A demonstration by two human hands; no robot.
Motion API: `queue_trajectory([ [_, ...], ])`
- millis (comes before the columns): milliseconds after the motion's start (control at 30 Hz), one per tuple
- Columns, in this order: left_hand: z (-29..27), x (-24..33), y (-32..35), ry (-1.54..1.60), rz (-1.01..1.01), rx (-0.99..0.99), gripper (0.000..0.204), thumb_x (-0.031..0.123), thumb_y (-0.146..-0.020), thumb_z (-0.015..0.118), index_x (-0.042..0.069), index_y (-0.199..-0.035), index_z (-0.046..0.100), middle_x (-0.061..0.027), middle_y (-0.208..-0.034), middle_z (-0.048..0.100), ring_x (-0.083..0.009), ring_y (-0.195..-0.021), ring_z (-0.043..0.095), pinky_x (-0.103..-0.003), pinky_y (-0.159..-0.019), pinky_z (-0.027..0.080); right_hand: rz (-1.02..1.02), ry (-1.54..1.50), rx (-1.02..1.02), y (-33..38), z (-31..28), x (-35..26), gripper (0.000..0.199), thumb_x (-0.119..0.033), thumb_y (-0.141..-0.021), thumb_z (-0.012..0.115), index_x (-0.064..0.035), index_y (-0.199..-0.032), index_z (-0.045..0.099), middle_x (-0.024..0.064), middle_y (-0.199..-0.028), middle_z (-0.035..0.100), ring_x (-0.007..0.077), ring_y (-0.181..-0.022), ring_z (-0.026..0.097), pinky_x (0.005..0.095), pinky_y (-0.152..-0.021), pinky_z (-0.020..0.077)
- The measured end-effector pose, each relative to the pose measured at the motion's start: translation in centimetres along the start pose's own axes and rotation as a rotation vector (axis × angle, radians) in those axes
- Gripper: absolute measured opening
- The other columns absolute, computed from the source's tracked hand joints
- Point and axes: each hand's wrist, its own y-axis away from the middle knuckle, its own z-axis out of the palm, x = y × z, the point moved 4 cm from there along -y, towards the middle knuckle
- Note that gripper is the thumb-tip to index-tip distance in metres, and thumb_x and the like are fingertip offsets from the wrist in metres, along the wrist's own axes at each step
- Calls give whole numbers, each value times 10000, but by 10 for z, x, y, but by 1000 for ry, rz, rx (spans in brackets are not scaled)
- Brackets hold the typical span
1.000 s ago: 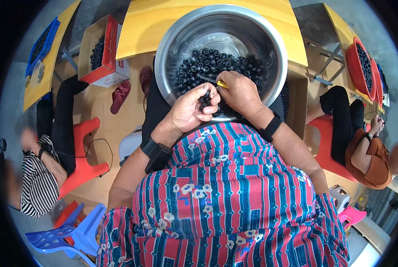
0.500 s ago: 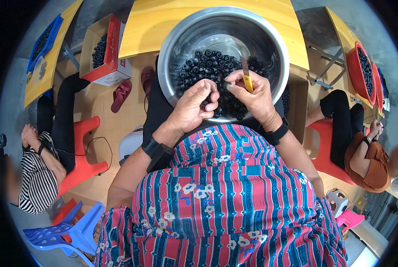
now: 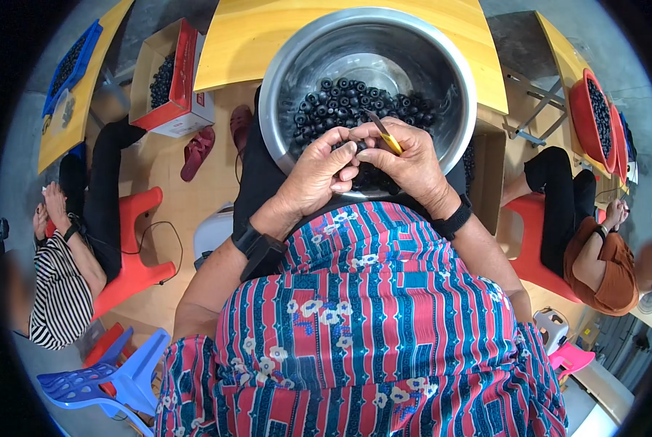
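A wide metal basin rests on my lap, partly filled with small black ring-shaped parts. Over its near side both hands are together with their fingertips meeting. My left hand pinches one small black part, mostly covered by fingers. In my right hand is a small knife with a yellow handle, its blade slanting up and left. The right thumb and fingertips press against the same black part from the other side.
A yellow table stands beyond the basin. On the left are a red-and-white carton of black parts, slippers and a blue chair. Seated co-workers are at both sides, with a red basin on the right-hand table.
My right hand has moved left to meet the left hand, and the knife blade has swung from upright to slanting left. At left, the co-worker's hands have parted.
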Motion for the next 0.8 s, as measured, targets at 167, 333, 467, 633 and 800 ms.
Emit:
queue_trajectory([
  [167, -2, 1, 0, 30, 20, -32, 298, 265, -976, 558, 86, -1211, 517, -1, -1043, 542, -26, -672, 417, -127, -513, 341, 24, 18, -42, 0, 2, 4, 254, -54, -761, 742, -29, -1007, 685, 37, -777, 581, 136, -719, 551, 271, -693, 468],
  [333, 1, 2, 0, -3, 7, -49, 306, 293, -965, 577, 72, -1170, 525, 8, -958, 532, -29, -667, 414, -132, -514, 341, 31, 0, 10, 1, 1, -1, 239, -50, -734, 766, -36, -953, 671, 22, -764, 567, 121, -716, 536, 257, -681, 460],
  [467, 3, 1, 0, -9, -44, -88, 300, 297, -960, 586, 72, -1149, 529, 23, -881, 492, -36, -658, 410, -139, -513, 339, -36, -37, 50, 1, 0, 2, 227, -56, -724, 773, -43, -920, 660, 15, -762, 557, 111, -710, 518, 254, -663, 449],
  [633, 1, 0, 2, -1, -59, -74, 278, 290, -962, 585, 75, -1130, 530, 26, -859, 472, -42, -659, 411, -148, -517, 335, 59, -8, 15, 1, 3, 1, 226, -46, -708, 773, -45, -901, 655, 18, -761, 550, 113, -692, 492, 254, -635, 429],
  [800, -2, 0, 1, 78, -37, -43, 249, 280, -970, 572, 90, -1124, 527, 22, -855, 467, -47, -664, 411, -153, -527, 324, -74, 135, 44, 2, -3, -6, 210, -127, -761, 744, -43, -927, 646, 77, -783, 586, 175, -700, 551, 299, -653, 453],
])
